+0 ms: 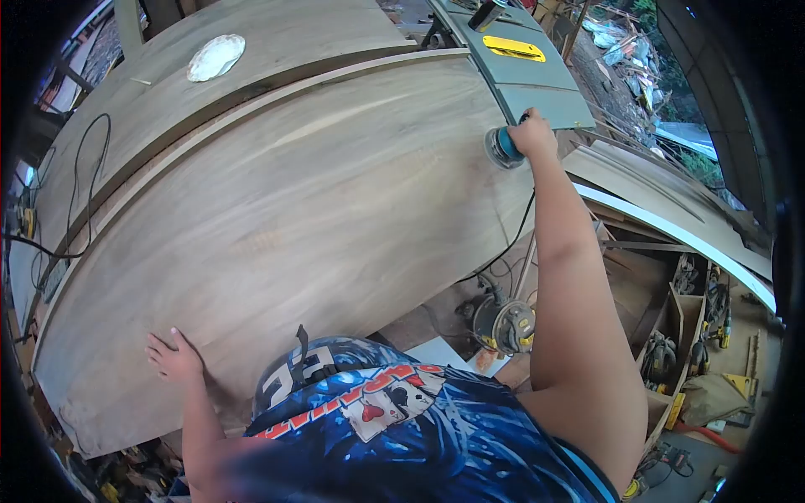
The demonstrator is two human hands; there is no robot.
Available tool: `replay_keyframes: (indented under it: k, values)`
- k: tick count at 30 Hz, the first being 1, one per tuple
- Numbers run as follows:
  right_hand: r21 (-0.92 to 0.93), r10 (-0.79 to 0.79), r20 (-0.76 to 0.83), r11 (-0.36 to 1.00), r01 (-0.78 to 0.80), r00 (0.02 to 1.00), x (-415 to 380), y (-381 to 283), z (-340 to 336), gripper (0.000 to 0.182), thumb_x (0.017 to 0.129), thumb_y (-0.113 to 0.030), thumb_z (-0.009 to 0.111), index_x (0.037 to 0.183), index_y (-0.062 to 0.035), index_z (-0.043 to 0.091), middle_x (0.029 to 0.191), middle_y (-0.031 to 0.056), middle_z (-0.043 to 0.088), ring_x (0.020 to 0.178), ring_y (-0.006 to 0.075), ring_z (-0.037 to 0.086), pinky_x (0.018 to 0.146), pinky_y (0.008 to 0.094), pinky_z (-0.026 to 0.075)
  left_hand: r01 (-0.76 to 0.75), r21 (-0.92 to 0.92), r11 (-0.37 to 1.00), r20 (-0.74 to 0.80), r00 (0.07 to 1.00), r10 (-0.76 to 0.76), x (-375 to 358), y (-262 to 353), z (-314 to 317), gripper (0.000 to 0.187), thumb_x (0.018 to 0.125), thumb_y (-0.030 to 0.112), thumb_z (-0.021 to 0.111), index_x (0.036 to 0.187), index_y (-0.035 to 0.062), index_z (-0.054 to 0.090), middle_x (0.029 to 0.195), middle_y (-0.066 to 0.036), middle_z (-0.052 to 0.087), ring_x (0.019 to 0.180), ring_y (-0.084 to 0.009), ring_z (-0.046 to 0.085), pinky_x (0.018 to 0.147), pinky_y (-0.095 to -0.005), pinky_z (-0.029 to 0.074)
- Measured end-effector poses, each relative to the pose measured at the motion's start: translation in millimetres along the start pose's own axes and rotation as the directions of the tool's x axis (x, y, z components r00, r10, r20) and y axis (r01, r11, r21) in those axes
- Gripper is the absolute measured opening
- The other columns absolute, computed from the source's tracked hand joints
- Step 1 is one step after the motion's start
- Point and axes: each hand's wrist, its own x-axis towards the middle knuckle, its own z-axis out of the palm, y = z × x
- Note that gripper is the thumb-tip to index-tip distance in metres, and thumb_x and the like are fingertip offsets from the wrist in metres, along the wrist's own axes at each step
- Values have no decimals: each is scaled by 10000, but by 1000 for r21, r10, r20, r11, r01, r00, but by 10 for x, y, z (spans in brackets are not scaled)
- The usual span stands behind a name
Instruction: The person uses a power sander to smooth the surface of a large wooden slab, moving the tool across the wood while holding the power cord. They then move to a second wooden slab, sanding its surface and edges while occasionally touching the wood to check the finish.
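My right hand (532, 134) is wrapped round the top of a teal orbital sander (506, 148), whose round pad sits on the far right end of a large wooden panel (285, 201). From that end a black cord (521, 230) runs down past the panel's edge. My left hand (176, 357) lies on the near left part of the same panel, fingers spread and holding nothing. The panel has a curved far edge and pale, streaky grain.
Behind lies a second wooden panel (151, 50) bearing a round whitish object (216, 58). A grey-green table top (537, 92) with a yellow-handled tool (514, 49) adjoins at right. Below stand a round machine (505, 325) and wooden compartments (683, 335) with tools. A black cable (88, 201) loops at left.
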Motion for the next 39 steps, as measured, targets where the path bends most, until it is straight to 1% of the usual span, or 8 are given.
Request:
replay_keyframes:
  k: [7,10,13,16,22,31,35,39]
  values:
    - [-5,23,-16,1000,-23,1000,300,121,45,707,871,-430,799,1488,-153,594,1411,259,676,1306,431,666,1089,504,550,-8,-26,1000,8,1000,8,-1,-48,-11,849,1063,696,476,1750,245,262,1811,-168,226,1663,-383,224,1291,-666,214]
    - [-7,42,-19,999,-42,999,420,77,54,703,870,-427,797,1484,-152,595,1396,255,689,1306,422,668,1085,503,552,-9,-41,999,10,1000,10,-10,-35,-25,846,1066,688,479,1750,241,260,1809,-175,226,1662,-392,222,1293,-668,207]
    - [-5,42,26,999,-42,999,434,-33,-22,671,896,-378,718,1501,-125,576,1427,268,666,1324,413,656,1105,498,540,-11,-47,999,17,1000,12,-25,-42,-45,842,1070,680,478,1751,237,256,1809,-180,223,1662,-398,219,1296,-662,205]
    - [-10,-26,-6,1000,26,1000,541,-16,68,667,900,-373,704,1503,-120,576,1417,267,673,1328,410,654,1105,497,540,-20,-41,999,25,999,21,-23,-39,-63,837,1075,671,474,1752,232,250,1811,-182,215,1663,-400,215,1299,-652,204]
    - [6,31,19,999,-31,999,465,-158,-45,672,889,-372,721,1497,-120,584,1411,256,682,1338,408,648,1114,490,533,-23,-40,999,27,999,25,-44,-23,-115,831,1079,663,471,1752,230,247,1809,-184,220,1661,-403,224,1297,-645,217]
    - [-17,-22,5,1000,22,1000,476,-187,21,640,909,-351,709,1483,-99,582,1468,250,649,1363,410,628,1133,497,515,-40,-25,999,-11,999,39,16,-90,41,837,1067,688,477,1740,227,293,1801,-181,252,1652,-401,247,1281,-645,245]
    - [11,-88,-16,996,88,996,346,-293,40,626,920,-350,707,1478,-98,577,1403,289,661,1319,431,651,1112,498,532,-34,-16,999,-5,999,33,17,-90,15,842,1066,693,471,1742,224,291,1802,-181,249,1653,-399,245,1292,-636,226]
    - [-40,-185,9,982,185,983,-35,-388,3,634,923,-375,730,1484,-128,567,1375,276,664,1281,440,667,1077,509,555,-42,-26,999,-21,999,41,30,-67,-17,847,1068,693,468,1743,214,286,1803,-184,244,1657,-395,234,1302,-631,201]
